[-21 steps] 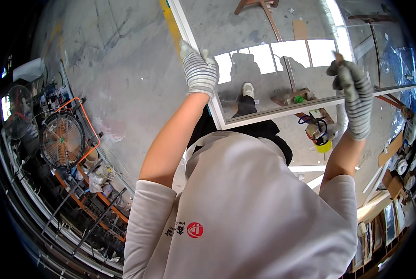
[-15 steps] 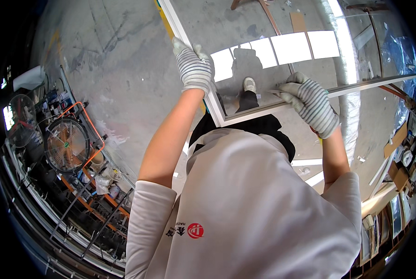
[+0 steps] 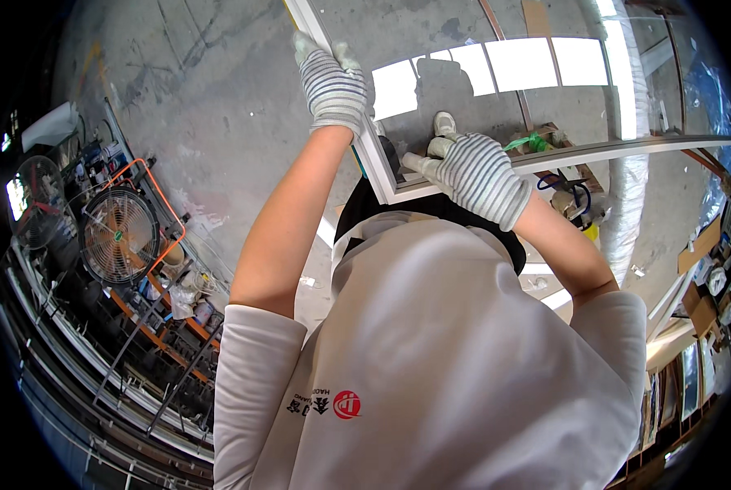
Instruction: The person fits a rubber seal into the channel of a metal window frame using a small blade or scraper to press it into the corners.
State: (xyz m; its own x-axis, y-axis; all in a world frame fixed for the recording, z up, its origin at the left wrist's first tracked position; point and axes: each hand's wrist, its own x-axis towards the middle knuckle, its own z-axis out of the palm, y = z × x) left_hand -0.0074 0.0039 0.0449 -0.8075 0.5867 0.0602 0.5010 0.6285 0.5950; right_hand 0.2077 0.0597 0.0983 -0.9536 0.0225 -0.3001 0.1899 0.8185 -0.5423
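A large glass pane (image 3: 496, 102) in a white frame (image 3: 627, 149) is in front of me, its near left corner close to my waist. Bright windows and a dark silhouette reflect in the glass. My left hand (image 3: 331, 88), in a striped knit glove, is wrapped round the frame's left bar. My right hand (image 3: 478, 175), gloved alike, lies over the near bar close to that corner. Its fingers are bent together, with the index finger and thumb pointing toward the corner. Whether something small and pale is pinched at the fingertips cannot be made out.
A box of tools (image 3: 582, 175) with a green item stands beyond the near bar. On the left are a round floor fan (image 3: 118, 237), an orange tube frame (image 3: 157, 192) and racks of long profiles (image 3: 63, 343). A plastic-wrapped roll (image 3: 629, 188) and cardboard (image 3: 699, 245) are at right.
My right hand has slid left along the near bar toward the corner, uncovering the tool box. My left hand and the frame's corner have shifted slightly up in view.
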